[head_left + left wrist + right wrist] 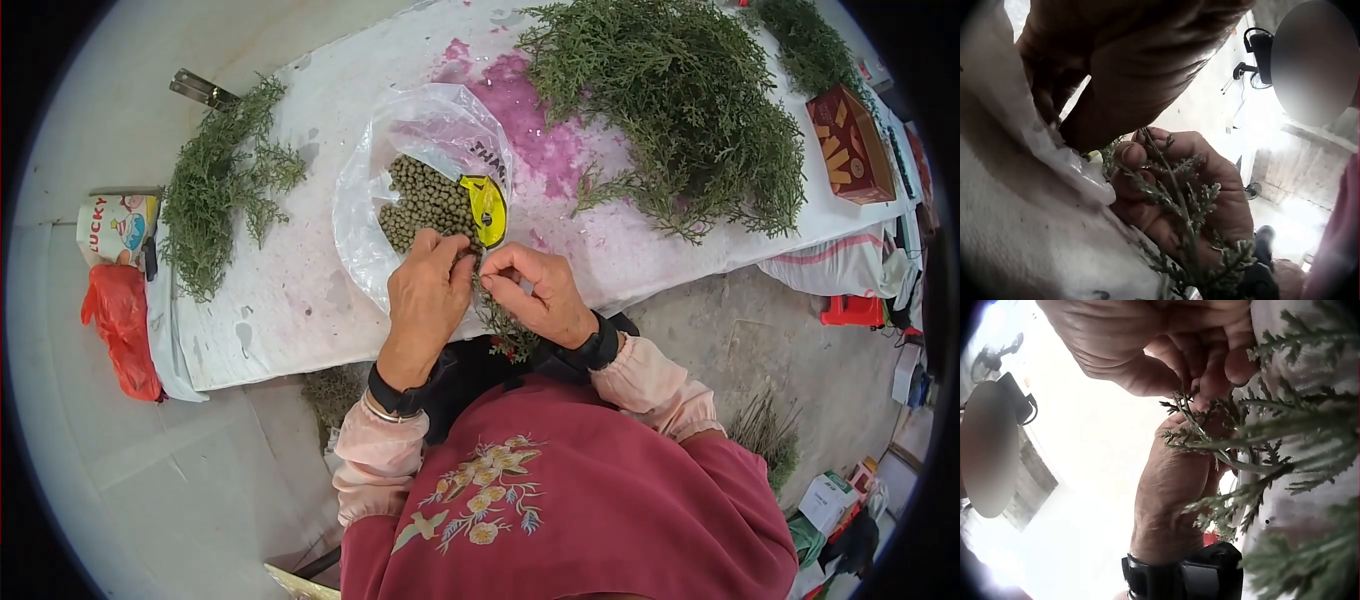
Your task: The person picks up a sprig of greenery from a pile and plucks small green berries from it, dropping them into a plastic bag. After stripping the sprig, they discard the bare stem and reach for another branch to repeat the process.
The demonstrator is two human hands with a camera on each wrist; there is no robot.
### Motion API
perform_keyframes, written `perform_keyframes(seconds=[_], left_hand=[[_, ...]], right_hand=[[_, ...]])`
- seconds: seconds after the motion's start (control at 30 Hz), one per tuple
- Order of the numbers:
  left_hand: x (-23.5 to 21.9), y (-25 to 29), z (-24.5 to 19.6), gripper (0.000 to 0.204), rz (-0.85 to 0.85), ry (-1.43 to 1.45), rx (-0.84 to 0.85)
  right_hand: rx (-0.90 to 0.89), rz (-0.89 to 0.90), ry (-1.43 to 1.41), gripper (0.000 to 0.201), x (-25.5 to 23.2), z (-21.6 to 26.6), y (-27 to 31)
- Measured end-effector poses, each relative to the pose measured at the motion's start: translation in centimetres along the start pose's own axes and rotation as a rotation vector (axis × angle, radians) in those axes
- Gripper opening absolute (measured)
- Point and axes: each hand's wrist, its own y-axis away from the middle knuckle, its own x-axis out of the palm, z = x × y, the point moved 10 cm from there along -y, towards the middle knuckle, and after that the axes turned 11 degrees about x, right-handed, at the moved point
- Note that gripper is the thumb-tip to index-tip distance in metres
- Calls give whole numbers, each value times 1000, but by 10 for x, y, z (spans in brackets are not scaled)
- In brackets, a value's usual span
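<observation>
In the head view my right hand (537,292) pinches the stem of a green conifer-like sprig (1186,209) between thumb and fingertips. Its feathery branches hang below that hand, at the table's front edge. My left hand (430,290) is just to the left, fingers bent, its fingertips close to the right hand's at the bag's near side. What the left fingertips hold is hidden. Right behind the hands lies an open clear plastic bag (358,205) of small round olive-green beads (430,200), with a yellow label (487,212) on its right side.
A big heap of green sprigs (670,110) covers the back right; a smaller pile (225,180) lies at the left. A red-brown box (850,145) stands at the right end. Pink stains mark the white tabletop (270,340). A red plastic bag (120,330) hangs at the left.
</observation>
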Motion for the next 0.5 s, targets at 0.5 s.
perform_keyframes(seconds=[0.5], left_hand=[[-20, 8, 8, 10, -200, 179, -81]], right_hand=[[2, -62, -32, 6, -4, 2, 0]])
